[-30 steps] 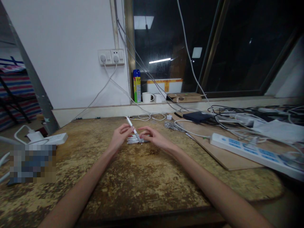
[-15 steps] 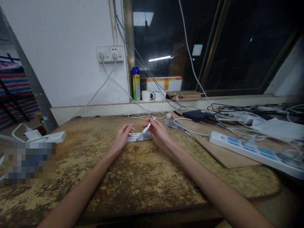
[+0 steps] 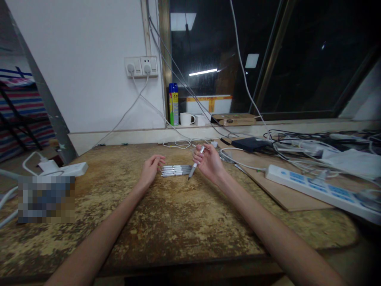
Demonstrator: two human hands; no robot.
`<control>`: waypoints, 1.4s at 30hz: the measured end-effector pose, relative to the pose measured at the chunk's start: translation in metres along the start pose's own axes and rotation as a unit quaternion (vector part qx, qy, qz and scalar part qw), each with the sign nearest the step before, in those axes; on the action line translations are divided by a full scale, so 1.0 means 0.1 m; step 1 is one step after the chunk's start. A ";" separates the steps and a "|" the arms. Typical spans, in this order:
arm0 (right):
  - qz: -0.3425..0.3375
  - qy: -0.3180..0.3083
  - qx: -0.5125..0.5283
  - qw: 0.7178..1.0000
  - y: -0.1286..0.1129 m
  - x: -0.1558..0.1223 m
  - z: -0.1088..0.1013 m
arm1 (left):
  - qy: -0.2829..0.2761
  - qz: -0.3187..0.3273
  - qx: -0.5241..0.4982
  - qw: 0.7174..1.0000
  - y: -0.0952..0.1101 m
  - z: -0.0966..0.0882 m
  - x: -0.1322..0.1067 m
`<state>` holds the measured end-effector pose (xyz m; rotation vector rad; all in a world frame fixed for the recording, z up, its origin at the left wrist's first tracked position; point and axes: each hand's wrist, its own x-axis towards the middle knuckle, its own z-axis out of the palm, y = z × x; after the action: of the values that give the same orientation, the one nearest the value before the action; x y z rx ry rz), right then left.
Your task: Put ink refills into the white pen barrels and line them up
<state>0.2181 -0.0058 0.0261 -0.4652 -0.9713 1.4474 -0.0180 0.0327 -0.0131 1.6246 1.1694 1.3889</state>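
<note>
The right hand (image 3: 212, 164) is closed around the upper part of a single pen (image 3: 193, 168), gripping it between thumb and fingers; the pen is tilted, its tip directed downward and toward the left. The left hand (image 3: 149, 171) is partly open, fingers loosely bent, with no object visible in its grasp; contact with the nearby pens cannot be determined. A row of pens (image 3: 175, 171) lies flat on the worn tabletop (image 3: 166, 226), side by side, between the two hands. The held pen is positioned at the row's right end. A power strip (image 3: 320, 192) rests on a flat board (image 3: 275, 194) at the right. A mug (image 3: 186, 119) stands beside a spray can (image 3: 174, 106) on the windowsill.
</note>
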 end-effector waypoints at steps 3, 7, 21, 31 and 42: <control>0.006 0.005 0.038 0.999 -0.01 -0.01 0.02 | -0.003 -0.003 -0.002 1.000 0.00 -0.01 0.00; 0.006 -0.009 0.102 0.995 -0.02 -0.02 0.02 | -0.010 -0.008 -0.012 1.000 0.00 -0.01 0.00; -0.005 -0.009 0.135 0.991 -0.04 -0.01 0.00 | -0.030 -0.003 -0.015 0.999 -0.03 -0.01 0.00; -0.011 -0.008 0.127 0.992 -0.04 -0.01 -0.02 | -0.031 -0.002 -0.012 0.999 -0.03 -0.01 0.01; -0.015 -0.001 0.130 0.991 -0.07 -0.02 0.00 | -0.036 -0.002 -0.020 0.999 -0.05 -0.01 0.01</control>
<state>0.2226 -0.0087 0.0314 -0.2568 -0.7725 1.5221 -0.0197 0.0359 -0.0174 1.6300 1.0963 1.3311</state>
